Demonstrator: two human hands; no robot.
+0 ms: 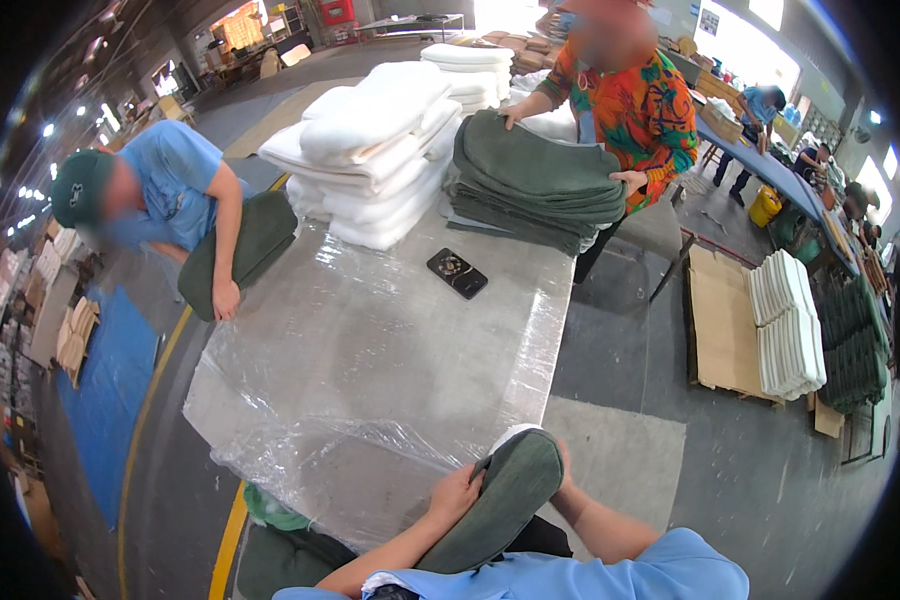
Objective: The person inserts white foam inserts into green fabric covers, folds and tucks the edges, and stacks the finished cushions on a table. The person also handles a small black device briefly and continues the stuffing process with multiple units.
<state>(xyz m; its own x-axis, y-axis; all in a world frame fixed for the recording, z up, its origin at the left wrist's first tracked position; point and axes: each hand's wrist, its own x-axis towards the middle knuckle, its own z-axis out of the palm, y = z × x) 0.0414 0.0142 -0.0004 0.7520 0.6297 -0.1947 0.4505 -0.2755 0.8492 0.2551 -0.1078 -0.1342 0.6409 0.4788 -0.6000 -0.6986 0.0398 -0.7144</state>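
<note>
A dark green fabric cushion (510,490) stands tilted at the table's near edge, against my lap, with white padding (515,434) showing at its upper end. My left hand (455,495) grips the fabric along the cushion's left side, its fingers curled at a fold. On the other side my right hand (564,475) holds the cushion near its upper end; part of its fingers is hidden behind the fabric. More dark green fabric (285,560) lies by my left forearm.
The table (370,340) is covered in clear plastic film and bears a black phone (457,273), stacked white pads (370,130) and stacked green covers (530,180). A co-worker (170,190) at left handles a green cushion; another (630,100) holds the green stack. Cardboard (722,320) stands at right.
</note>
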